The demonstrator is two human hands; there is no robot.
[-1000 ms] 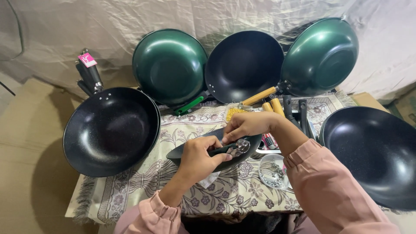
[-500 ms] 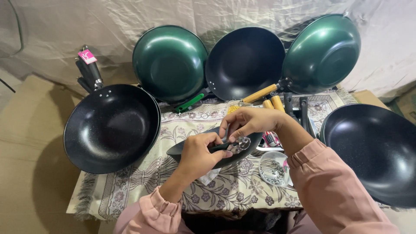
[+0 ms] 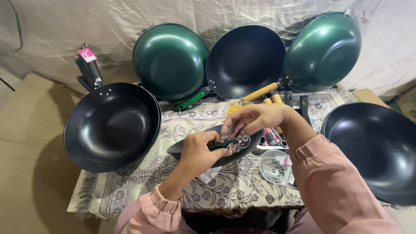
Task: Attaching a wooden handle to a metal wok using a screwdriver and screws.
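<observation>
Glossy black handle point(image 3: 190, 149), metal fitting point(image 3: 239, 143)

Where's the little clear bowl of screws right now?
In the head view, the clear bowl of screws sits on the patterned cloth, right of centre, just below the right hand and beside the pink sleeve.

- We see a matt black plastic-looking handle point(image 3: 216, 147) with a shiny metal fitting point(image 3: 239, 143).
- The green woks point(image 3: 170, 60) look glossy enamel; the black pans point(image 3: 112, 125) speckled, satin.
- The patterned tablecloth point(image 3: 173, 125) is woven cloth, fringed.
- One pan handle point(image 3: 260, 92) looks smooth wood.
</observation>
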